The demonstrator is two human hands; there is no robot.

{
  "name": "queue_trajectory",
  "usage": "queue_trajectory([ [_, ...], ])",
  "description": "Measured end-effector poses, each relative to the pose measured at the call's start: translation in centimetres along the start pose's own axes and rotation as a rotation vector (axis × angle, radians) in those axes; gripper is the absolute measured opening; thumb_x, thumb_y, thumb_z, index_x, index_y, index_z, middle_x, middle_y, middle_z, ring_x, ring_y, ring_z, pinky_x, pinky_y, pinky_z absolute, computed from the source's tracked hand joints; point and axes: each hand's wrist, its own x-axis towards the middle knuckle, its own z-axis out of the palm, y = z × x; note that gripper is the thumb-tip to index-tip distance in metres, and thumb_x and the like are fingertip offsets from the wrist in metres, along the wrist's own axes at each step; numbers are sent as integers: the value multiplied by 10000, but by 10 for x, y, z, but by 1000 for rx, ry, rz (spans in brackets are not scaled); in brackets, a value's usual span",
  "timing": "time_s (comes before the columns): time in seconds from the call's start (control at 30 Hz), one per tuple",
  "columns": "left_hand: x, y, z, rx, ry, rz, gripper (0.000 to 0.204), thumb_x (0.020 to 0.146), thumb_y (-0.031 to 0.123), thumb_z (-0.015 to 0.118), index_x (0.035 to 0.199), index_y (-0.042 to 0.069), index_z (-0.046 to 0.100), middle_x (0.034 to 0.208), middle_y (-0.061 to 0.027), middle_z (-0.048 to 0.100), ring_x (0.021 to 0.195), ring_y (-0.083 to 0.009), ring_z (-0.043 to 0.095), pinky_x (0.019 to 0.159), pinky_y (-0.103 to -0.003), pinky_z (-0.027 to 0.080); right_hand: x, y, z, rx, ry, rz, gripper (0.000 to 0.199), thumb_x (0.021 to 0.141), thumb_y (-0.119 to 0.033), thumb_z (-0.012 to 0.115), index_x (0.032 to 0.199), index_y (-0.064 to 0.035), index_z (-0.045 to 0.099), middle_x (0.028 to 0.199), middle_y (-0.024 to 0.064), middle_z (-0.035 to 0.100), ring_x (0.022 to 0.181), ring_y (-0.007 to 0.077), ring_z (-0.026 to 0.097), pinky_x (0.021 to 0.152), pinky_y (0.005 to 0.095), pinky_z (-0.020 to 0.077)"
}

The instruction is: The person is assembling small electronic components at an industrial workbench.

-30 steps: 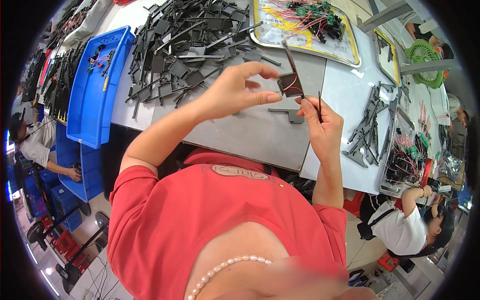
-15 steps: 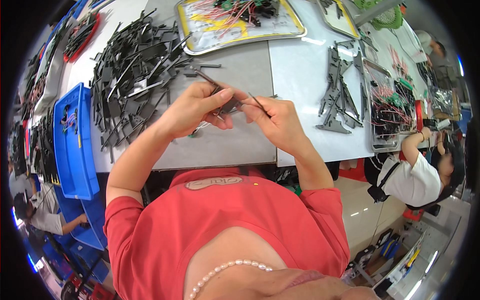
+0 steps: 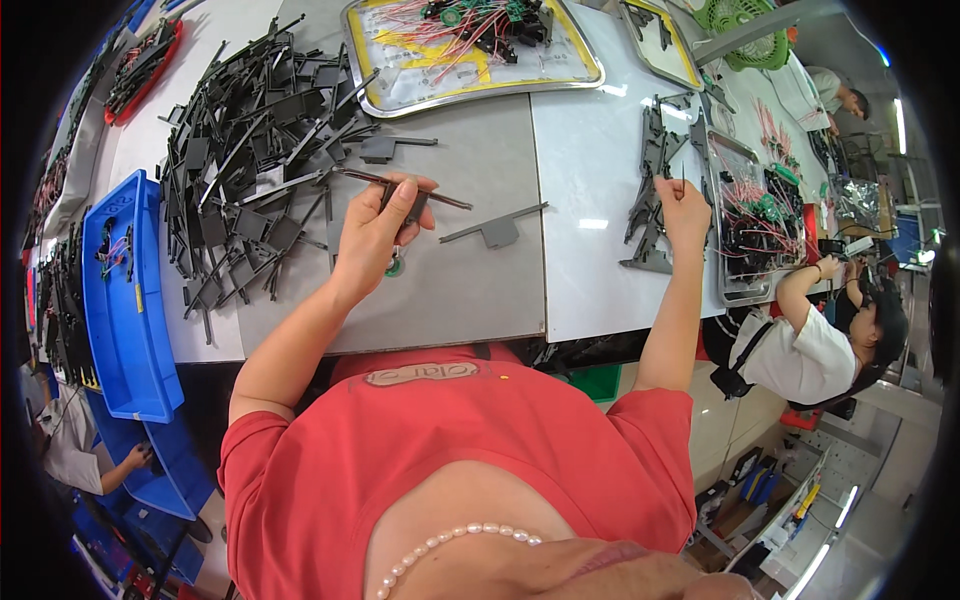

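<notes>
The half-curled left hand holds a dark grey, long-armed plastic piece; the right hand tightly pinches a thin dark stick beside flat grey plastic brackets

Bright white light floods the scene, and there it is, glare flaring in hard patches off the glossy white tabletop, a glowing strip blazing at the right, while the fisheye bends straight edges toward a black rim.
</notes>
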Motion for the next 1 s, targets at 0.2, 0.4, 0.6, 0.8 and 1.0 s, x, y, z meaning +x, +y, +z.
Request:
queue_trajectory([
  [0.2,-1,-10,-13,20,59,95,211,948,214,457,1045,29,487,713,-12,529,564,-32,369,502,-169,295,18,-2,-2,-252,25,-94,289,777,-302,628,872,-30,617,779,140,654,740,304,632,674,380,484],
  [0.4,-14,10,-9,405,107,87,477,768,270,708,1080,32,436,731,-13,509,659,-90,466,605,-240,411,-28,-124,-52,42,-55,-290,172,823,-167,592,894,-13,616,751,106,640,611,202,596,587,310,465],
  [0.6,-21,6,-5,591,-62,186,623,693,363,760,1068,10,409,732,-94,521,672,-196,522,619,-323,438,-91,-218,-17,209,-489,-895,124,759,-91,617,852,-18,579,746,110,598,602,238,592,532,333,467],
  [0.8,-17,-6,-6,461,-26,386,400,716,160,671,1017,16,450,710,-95,544,657,-242,532,636,-332,446,-124,-256,3,328,-503,-1089,127,737,-94,636,809,-40,546,711,83,573,615,262,587,527,359,466],
  [1.0,-21,3,-13,116,39,359,224,868,217,579,920,10,509,760,-25,539,724,-80,499,622,-251,425,-126,-254,0,614,-527,-905,247,780,-79,685,1015,-31,631,751,2,558,603,33,491,507,173,386],
])
